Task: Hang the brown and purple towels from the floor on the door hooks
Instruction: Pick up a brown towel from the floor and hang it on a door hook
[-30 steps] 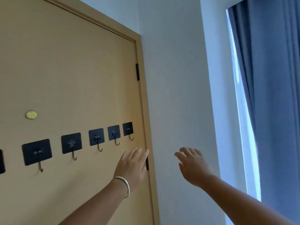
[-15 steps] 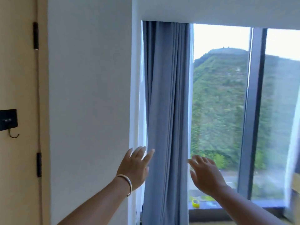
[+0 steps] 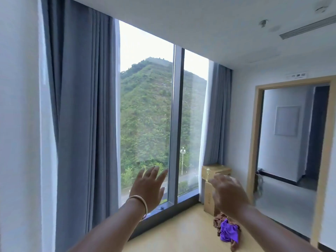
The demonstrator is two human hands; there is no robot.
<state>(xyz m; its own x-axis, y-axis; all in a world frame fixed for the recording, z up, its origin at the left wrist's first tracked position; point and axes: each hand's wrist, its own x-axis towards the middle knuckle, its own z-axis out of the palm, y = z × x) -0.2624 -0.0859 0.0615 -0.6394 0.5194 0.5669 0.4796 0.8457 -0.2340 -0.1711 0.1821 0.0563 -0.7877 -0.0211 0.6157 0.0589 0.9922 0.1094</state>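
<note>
The view has swung from the hooked door to the window; both towels, purple towel (image 3: 228, 231) on brown towel (image 3: 221, 219), lie heaped on the floor (image 3: 181, 233), the left hand (image 3: 147, 188) spread, the right hand (image 3: 229, 194) loosely curled, both holding nothing, so pickup comes next

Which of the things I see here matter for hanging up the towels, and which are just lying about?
For the job: crumpled purple towel, crumpled brown towel, left hand, right hand.
Lying about: stacked cardboard boxes, grey curtains.
</note>
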